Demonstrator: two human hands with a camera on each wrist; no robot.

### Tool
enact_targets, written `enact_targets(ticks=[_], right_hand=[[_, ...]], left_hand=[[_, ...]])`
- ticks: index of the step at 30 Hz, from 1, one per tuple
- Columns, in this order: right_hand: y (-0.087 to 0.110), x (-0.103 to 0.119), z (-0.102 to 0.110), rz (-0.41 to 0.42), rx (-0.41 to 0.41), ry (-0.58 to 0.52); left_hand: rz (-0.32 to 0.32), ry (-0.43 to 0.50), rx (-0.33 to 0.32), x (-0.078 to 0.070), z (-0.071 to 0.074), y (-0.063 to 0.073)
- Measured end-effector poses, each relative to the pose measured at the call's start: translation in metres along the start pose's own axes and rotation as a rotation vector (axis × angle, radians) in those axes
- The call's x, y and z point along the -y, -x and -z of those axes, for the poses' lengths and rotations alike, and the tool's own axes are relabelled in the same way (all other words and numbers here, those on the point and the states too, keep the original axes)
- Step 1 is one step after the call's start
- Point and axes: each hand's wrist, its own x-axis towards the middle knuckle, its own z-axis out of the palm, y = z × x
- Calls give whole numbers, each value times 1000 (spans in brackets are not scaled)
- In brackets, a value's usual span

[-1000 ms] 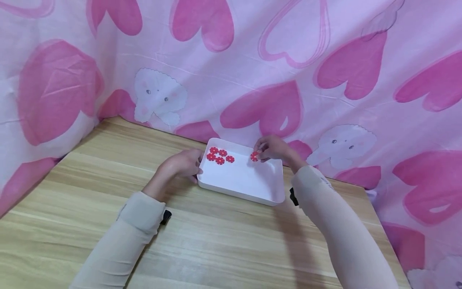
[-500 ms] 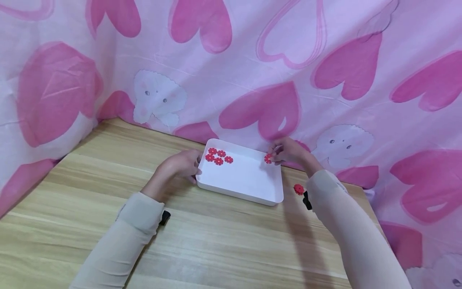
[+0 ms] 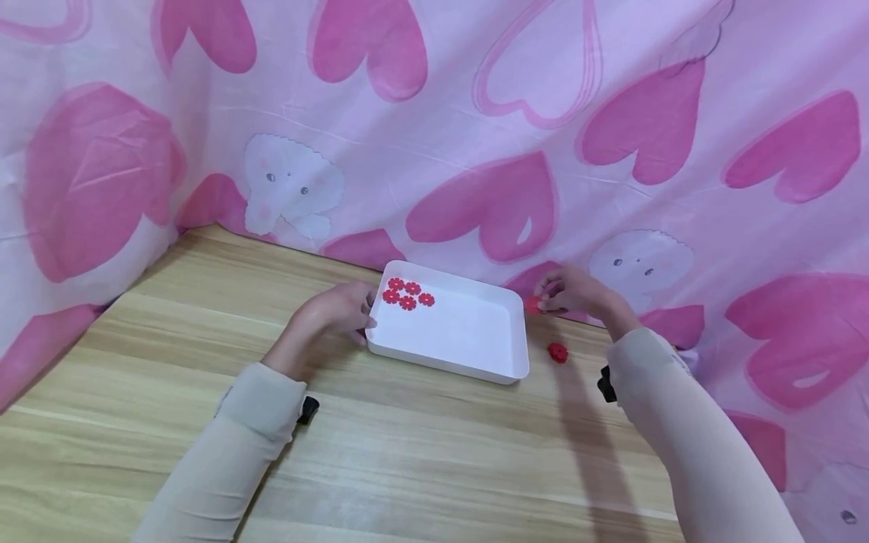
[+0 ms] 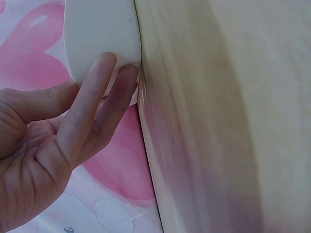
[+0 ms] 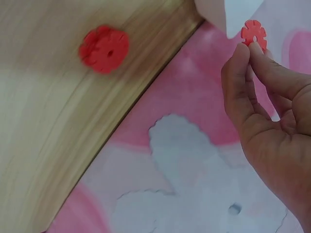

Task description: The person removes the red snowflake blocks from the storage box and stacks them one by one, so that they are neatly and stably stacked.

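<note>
While the white tray [image 3: 462, 335] is gripped at its left end by the left hand [image 3: 342, 308], a single red disc [image 5: 253, 31] is pinched between thumb and fingertip of the right hand [image 3: 573, 290], just outside the tray's far right corner. Hands are well apart, one at each end of the tray. On the left, thumb is set at the tray edge, fingers laid against the outer surface. Key relation: held disc vs the tray's right end wall. Disc is sited on the outer side; contact or slight gap can't be told. Tray's long axis is laid left to right, right end angled a bit toward the person, roughly in line with the table's [image 3: 407, 460] back edge. Disc is round, so no long axis to be matched. A small red stack [image 5: 104, 49] is seated on the wood, right of the tray and nearer the person than the right hand; its count isn't resolved. Right hand is clearly the nearer one; the left is separated from it by the tray's length. Five red discs [image 3: 407, 303] are grouped inside, toward the far left corner, near the left hand. Judgement: the end wall would be crossed by any leftward path, not by one toward the stack.
</note>
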Motion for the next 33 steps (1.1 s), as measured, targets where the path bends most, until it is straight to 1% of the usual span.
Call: enact_targets(ticks=[3,6,10,17,20,24,26,29,33], right_hand=[[6,-11,4,-17,-11,-42],[11,-22,5,-26,-6,-82],[17,-37,5,-47,17,-89],[24,-61,0,-84,82,-138],[26,-67,-3,-119,112,-160],[25,-71,-8,-132,128,-173],[24,-73,-10,-131,123,-171],[23,-75,-13,-120,123,-138],[21,-77,-17,-119,130,-60]], left_hand=[[1,9,3,0,0,1],[8,6,-1,0,1,2],[10,-20,-2,0,2,3],[0,-1,8,-2,3,3],[-6,4,12,-2,4,3],[-4,4,9,-2,4,4],[0,-5,4,-2,5,4],[-7,3,3,-3,4,5],[-13,22,3,-2,2,5]])
